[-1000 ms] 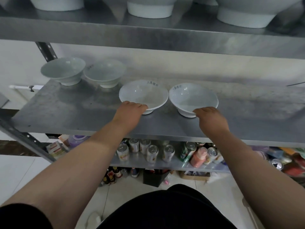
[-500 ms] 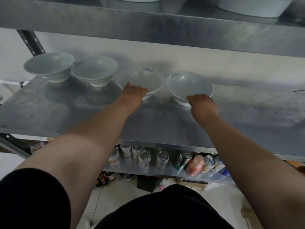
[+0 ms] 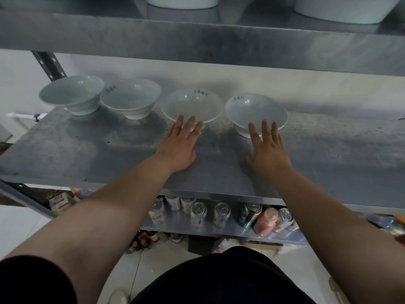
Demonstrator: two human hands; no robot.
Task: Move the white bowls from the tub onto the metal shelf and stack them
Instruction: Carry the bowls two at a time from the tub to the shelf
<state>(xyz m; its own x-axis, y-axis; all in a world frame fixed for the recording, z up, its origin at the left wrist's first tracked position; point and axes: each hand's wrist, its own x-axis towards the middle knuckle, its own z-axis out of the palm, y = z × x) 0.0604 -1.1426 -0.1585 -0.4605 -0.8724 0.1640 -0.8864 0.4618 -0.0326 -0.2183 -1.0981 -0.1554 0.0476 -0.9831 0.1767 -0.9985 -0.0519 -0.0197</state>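
Standing person: dark clothing at near centre, dark sleeve at near left, both bare forearms reaching away over the shelf edge.
Lower shelf [image 3: 219,231]: under the forearms, holds a row of drink cans [image 3: 198,212], with a red bottle [image 3: 265,220] toward the right.
Metal shelf [image 3: 105,150]: grey and scuffed, carries four white bowls in a left-to-right row along its far side.
Left hand [image 3: 179,145]: palm down over the metal shelf. Grip spread, fingers straight, holding nothing. Fingertips at the near rim of the third bowl [image 3: 191,105]; can't tell if they touch.
Right hand [image 3: 266,148]: palm down. Grip spread, fingers straight, holding nothing. Fingertips over the near wall of the right-end bowl [image 3: 255,110]; contact unclear.
Third bowl and right-end bowl: upright, rims just beside each other, dark lettering inside the far rims.
Second bowl [image 3: 131,98]: upright, left of the third bowl, well apart from both hands.
Left-end bowl [image 3: 72,93]: upright at the far-left corner, rim just beside the second bowl.
Stacking: each bowl stands singly on the shelf.
Upper shelf [image 3: 197,38]: metal, farthest up, with white bases [image 3: 182,2] of larger dishes showing on it.
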